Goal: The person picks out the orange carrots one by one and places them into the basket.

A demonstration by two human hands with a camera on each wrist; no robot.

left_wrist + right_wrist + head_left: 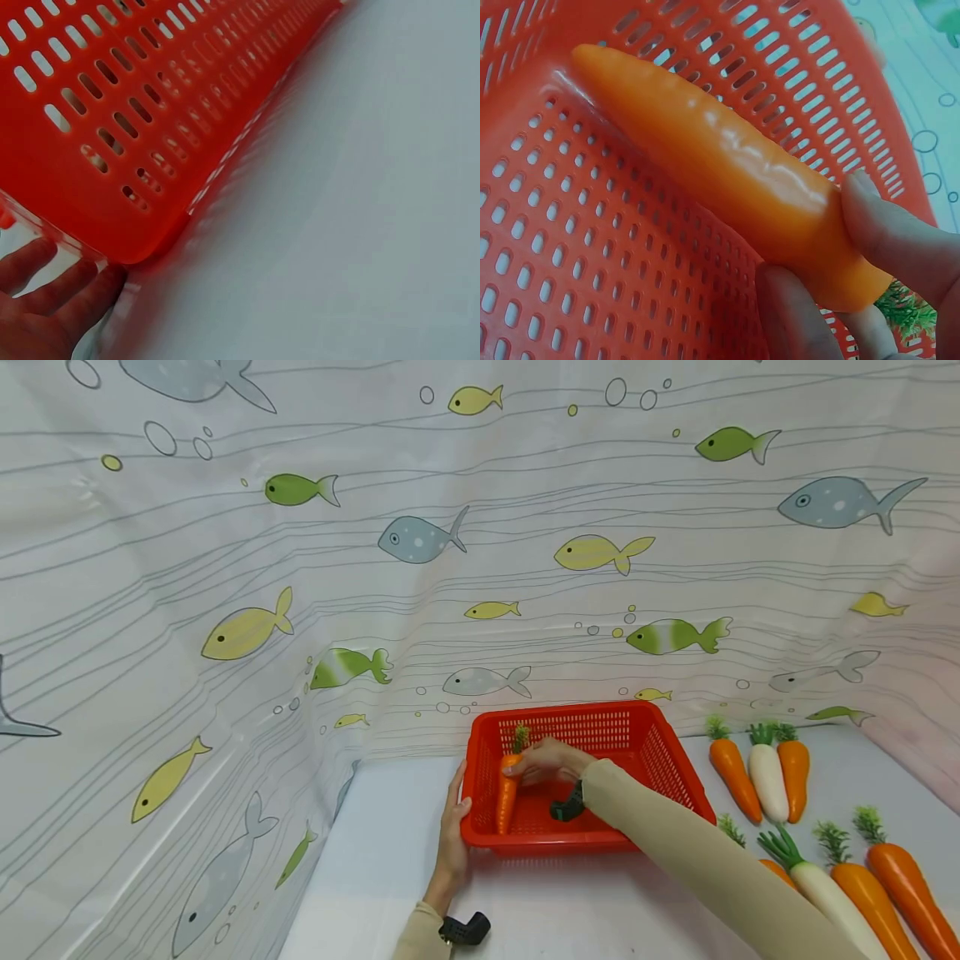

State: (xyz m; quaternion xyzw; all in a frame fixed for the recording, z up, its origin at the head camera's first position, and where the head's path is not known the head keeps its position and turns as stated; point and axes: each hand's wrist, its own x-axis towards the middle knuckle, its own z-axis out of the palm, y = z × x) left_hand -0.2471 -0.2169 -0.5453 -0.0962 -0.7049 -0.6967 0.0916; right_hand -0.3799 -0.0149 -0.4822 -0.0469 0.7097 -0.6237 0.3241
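Note:
My right hand (pixel 551 760) pinches an orange carrot (pixel 507 793) near its leafy top, inside the left part of a red plastic basket (pixel 570 840). Up close in the right wrist view, the thumb and fingers (pixel 799 319) hold the thick end, and the carrot's (pixel 705 142) tip points toward a corner over the slotted floor. Green leaves (pixel 907 307) show past the hand. Along the basket's left outer side lies my left hand (pixel 452 835), its fingers extended and touching the wall. In the left wrist view those fingers (pixel 75 296) rest at the basket's (pixel 105 217) corner.
To the basket's right lie several carrots (pixel 735 781) and white radishes (pixel 768 781) on the white table (pixel 382 835), some partly behind my right sleeve (pixel 690 852). A fish-patterned sheet (pixel 525 643) hangs behind and at the left.

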